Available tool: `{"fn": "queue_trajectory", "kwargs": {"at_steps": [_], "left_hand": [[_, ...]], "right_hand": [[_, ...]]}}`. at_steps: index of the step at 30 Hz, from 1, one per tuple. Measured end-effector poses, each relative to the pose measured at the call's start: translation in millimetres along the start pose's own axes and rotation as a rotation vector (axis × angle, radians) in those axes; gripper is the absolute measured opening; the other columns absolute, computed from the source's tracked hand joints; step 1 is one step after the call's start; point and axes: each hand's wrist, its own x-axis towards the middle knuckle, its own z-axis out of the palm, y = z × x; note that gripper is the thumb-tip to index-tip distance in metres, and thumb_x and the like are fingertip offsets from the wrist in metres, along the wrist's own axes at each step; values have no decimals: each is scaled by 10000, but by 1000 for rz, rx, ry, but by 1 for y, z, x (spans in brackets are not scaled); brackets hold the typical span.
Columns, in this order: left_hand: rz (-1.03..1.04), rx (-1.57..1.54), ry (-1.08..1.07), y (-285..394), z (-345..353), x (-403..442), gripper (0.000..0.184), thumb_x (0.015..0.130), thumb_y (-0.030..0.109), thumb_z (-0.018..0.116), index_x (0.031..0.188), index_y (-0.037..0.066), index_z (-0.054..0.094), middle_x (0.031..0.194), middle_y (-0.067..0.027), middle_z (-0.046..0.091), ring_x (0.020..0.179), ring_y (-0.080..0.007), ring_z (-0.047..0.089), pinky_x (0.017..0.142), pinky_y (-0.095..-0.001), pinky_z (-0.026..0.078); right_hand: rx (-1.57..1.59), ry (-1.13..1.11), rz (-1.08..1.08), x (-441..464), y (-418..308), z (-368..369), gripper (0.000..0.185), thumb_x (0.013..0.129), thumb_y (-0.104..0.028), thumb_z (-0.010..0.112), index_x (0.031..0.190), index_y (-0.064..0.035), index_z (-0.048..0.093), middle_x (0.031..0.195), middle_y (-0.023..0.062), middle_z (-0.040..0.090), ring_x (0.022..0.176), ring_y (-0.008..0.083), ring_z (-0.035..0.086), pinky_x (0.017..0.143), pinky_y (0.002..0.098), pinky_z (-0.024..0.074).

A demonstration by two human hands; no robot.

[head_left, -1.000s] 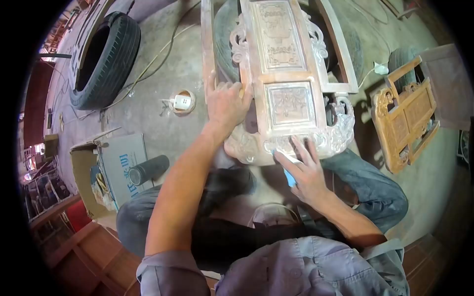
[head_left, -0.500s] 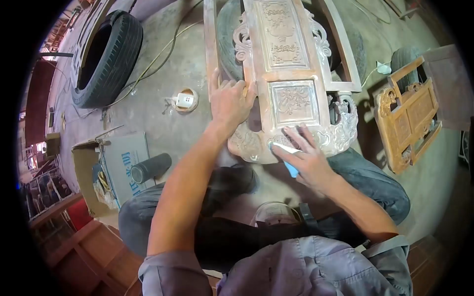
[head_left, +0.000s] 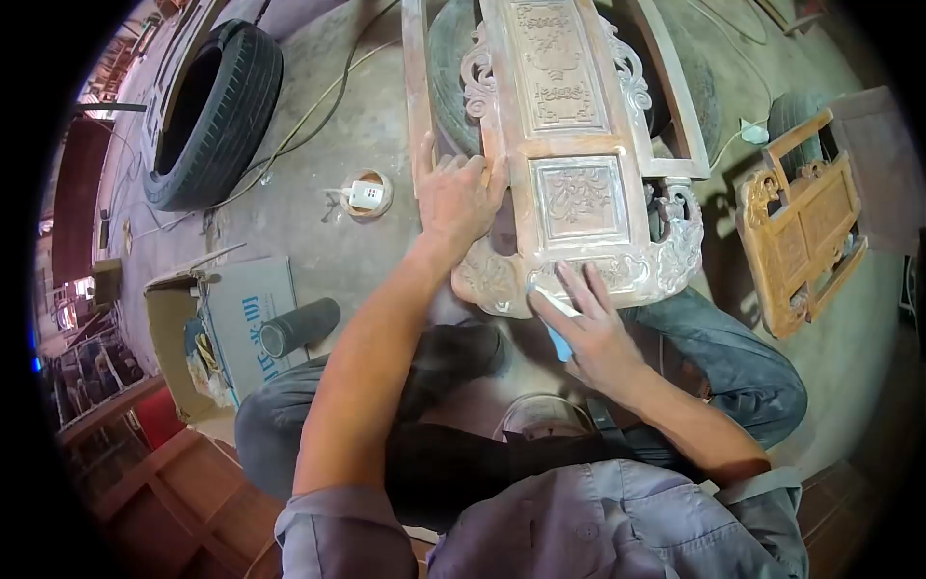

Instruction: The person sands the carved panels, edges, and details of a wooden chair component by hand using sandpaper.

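Note:
A carved wooden chair back, pale with dust, lies in front of me with its scrolled end toward my body. My left hand is closed over its left side rail, fingers curled around the wood. At the near edge, my right hand holds a folded piece of white and light blue sandpaper against the rim. The sandpaper sits between thumb and fingers, and its underside is hidden. Some right fingertips rest on the carved surface just above the edge.
Tires lie at left and beneath the chair back. A small round container holds a white object. An open cardboard box and a dark cylinder are at left. Another carved wooden piece leans at right. Cables cross the floor.
My right hand and the sandpaper have shifted slightly toward my body at the near edge. My left hand keeps its hold on the rail. The whole view has moved a little.

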Motion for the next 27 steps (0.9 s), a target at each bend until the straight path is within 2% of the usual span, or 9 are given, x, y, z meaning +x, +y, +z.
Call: {"fn": "queue_trajectory", "kwargs": {"at_steps": [4,5,7,9,10,13,16,20,27], "left_hand": [[4,-29,19,-1,-2,-1,472,1051,421,583,854,50,796,813,-200,764,831,-339,759,1278,-532,300],[0,-22,7,-1,-2,1,473,1050,423,583,851,50,795,809,-200,763,829,-338,758,1280,-533,299],[-16,-7,-23,1,-2,0,477,1049,427,583,844,51,793,800,-200,760,826,-338,758,1283,-534,296],[4,5,6,-1,-1,0,465,1054,414,588,844,52,788,800,-189,757,834,-330,754,1278,-533,300],[9,13,10,-1,-1,0,451,1060,400,590,850,54,789,803,-178,757,838,-320,750,1271,-531,306],[-19,21,-18,2,-4,-1,450,1065,401,586,869,58,801,822,-170,770,853,-317,754,1272,-528,305],[-20,23,-6,2,-2,0,464,1058,421,580,891,53,808,825,-188,771,873,-326,763,1276,-526,303],[-36,4,-40,2,-3,-1,474,1053,433,573,904,51,812,833,-205,770,872,-336,762,1284,-529,291],[-63,-48,4,3,-3,0,493,1061,452,547,944,72,838,848,-218,777,906,-343,766,1312,-526,261]], "right_hand": [[-119,35,-51,-14,7,-8,858,741,-71,761,1572,-79,548,959,171,765,1519,425,480,1288,679,277],[-193,96,-58,-28,16,-9,857,755,-99,770,1581,-91,542,1176,182,762,1502,420,504,1269,682,306],[-285,80,-26,-46,19,-7,865,781,-113,767,1607,-104,511,1403,179,691,1490,412,517,1255,650,348],[-215,-24,-121,-33,9,12,823,829,-106,732,1618,-103,494,1485,169,643,1462,405,543,1251,612,378],[-238,-121,-131,-19,-3,22,810,859,-128,703,1635,-102,470,1481,175,652,1454,391,550,1253,583,389],[-168,-75,-208,-1,-14,46,818,863,-129,692,1646,-89,457,1473,206,656,1477,387,526,1254,582,387],[-227,-27,-169,-25,-1,15,802,863,-114,697,1632,-74,470,1454,206,665,1479,385,524,1255,560,393],[-218,-12,-149,14,-33,27,748,863,-81,663,1594,-54,509,1456,216,647,1502,386,501,1264,534,388],[-221,-53,-152,4,-26,19,712,882,-59,615,1586,-26,519,1535,203,594,1529,378,469,1283,569,356]]}}
